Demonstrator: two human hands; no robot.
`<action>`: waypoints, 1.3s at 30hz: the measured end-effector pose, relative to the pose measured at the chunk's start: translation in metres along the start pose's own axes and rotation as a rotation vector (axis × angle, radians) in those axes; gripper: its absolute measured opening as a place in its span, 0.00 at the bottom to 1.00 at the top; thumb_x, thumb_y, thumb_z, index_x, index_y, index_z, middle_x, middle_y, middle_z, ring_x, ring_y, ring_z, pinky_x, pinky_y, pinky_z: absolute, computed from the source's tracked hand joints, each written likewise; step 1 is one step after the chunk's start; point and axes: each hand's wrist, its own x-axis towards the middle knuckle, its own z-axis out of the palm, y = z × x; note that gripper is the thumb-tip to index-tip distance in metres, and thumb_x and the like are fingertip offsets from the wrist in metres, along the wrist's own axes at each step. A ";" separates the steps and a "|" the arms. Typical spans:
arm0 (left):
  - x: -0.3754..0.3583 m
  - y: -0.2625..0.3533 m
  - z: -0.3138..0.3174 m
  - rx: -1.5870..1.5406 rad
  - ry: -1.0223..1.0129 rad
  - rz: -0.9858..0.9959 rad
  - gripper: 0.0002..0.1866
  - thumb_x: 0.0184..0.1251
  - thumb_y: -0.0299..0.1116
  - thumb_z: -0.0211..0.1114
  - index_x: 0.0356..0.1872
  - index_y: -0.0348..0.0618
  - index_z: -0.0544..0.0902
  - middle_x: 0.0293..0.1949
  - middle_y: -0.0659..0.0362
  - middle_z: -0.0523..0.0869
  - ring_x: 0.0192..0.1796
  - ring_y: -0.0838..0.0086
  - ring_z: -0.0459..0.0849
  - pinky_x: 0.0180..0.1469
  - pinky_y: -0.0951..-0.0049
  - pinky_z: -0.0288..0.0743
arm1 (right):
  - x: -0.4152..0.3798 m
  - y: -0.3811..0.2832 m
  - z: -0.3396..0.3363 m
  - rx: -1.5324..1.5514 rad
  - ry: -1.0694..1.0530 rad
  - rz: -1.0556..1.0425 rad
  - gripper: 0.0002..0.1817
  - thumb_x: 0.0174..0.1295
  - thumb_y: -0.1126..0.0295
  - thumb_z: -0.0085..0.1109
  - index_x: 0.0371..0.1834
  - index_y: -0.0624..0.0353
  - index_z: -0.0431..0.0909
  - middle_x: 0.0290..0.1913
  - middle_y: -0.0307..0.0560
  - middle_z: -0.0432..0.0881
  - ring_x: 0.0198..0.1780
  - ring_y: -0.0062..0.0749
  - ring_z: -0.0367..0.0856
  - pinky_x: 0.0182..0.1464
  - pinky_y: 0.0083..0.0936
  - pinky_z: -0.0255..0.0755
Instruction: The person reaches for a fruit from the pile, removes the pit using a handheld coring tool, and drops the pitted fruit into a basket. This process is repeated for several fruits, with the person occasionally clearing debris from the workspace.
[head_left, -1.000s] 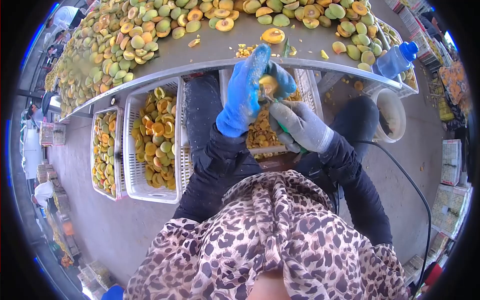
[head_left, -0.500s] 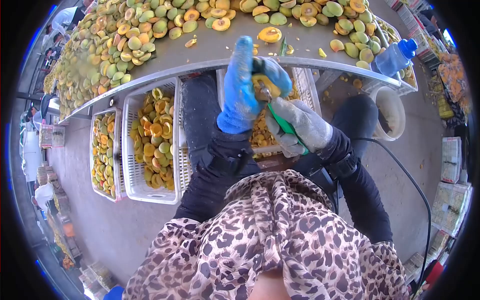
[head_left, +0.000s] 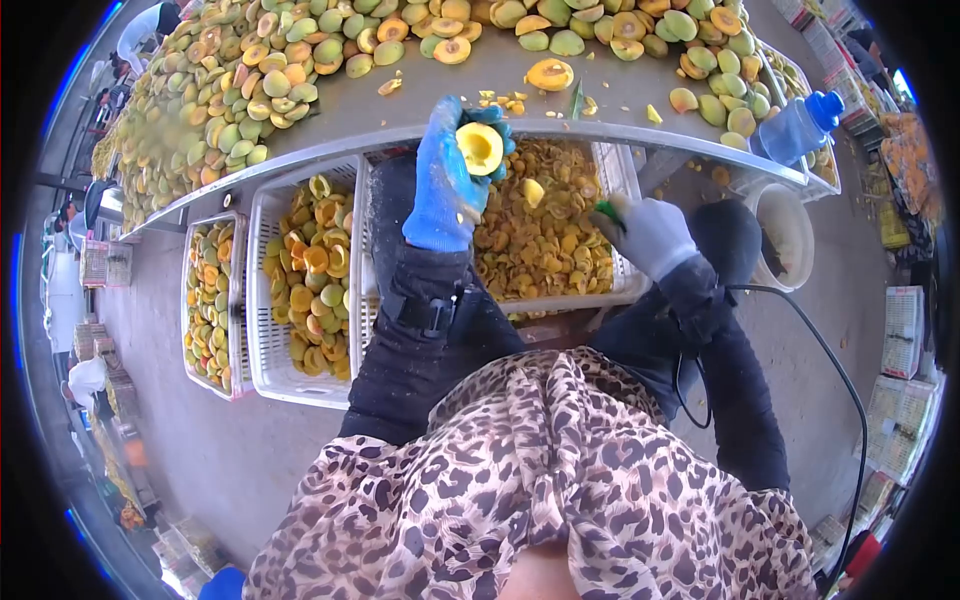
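Note:
My left hand (head_left: pixel 446 190), in a blue glove, is closed around a hollowed yellow peach half (head_left: pixel 480 149) with its cut face turned up. It is just in front of the metal table edge. My right hand (head_left: pixel 650 235), in a grey glove, grips a green-handled tool (head_left: pixel 608 210); its working end is hidden. This hand is over the right side of a white crate (head_left: pixel 625 185) between my knees. Small brownish-yellow fruit scraps (head_left: pixel 540 255) fill the crate, and one larger yellow piece (head_left: pixel 533 192) appears above them.
Many peach halves (head_left: pixel 275 85) are heaped on the metal table (head_left: pixel 420 95). A blue bottle (head_left: pixel 795 130) stands at its right edge. Two white crates of fruit halves (head_left: pixel 310 290) sit at my left. A white bucket (head_left: pixel 790 235) and a black cable (head_left: pixel 825 350) are at my right.
My hands have moved apart: the left a little left with the peach half, now hollow side up, the right away to the right and down with the green-handled tool.

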 end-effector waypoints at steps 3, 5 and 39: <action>-0.008 -0.012 -0.009 0.053 -0.015 -0.013 0.16 0.71 0.44 0.53 0.43 0.41 0.78 0.35 0.57 0.84 0.30 0.69 0.84 0.27 0.74 0.78 | 0.005 -0.017 0.001 0.219 0.428 -0.003 0.16 0.65 0.54 0.52 0.31 0.55 0.71 0.17 0.52 0.77 0.21 0.50 0.79 0.22 0.41 0.71; -0.012 -0.022 -0.012 0.062 -0.016 -0.033 0.16 0.71 0.44 0.53 0.45 0.41 0.77 0.36 0.57 0.84 0.33 0.70 0.84 0.28 0.73 0.78 | 0.014 -0.040 -0.010 0.196 0.455 -0.008 0.16 0.65 0.54 0.53 0.30 0.55 0.71 0.17 0.52 0.78 0.21 0.49 0.80 0.23 0.40 0.71; 0.189 -0.062 0.021 1.151 -0.189 0.001 0.19 0.48 0.34 0.69 0.41 0.34 0.78 0.34 0.50 0.85 0.41 0.58 0.84 0.44 0.62 0.78 | -0.003 -0.003 0.038 0.489 0.210 0.220 0.13 0.62 0.58 0.59 0.37 0.57 0.74 0.21 0.56 0.77 0.25 0.51 0.79 0.25 0.40 0.69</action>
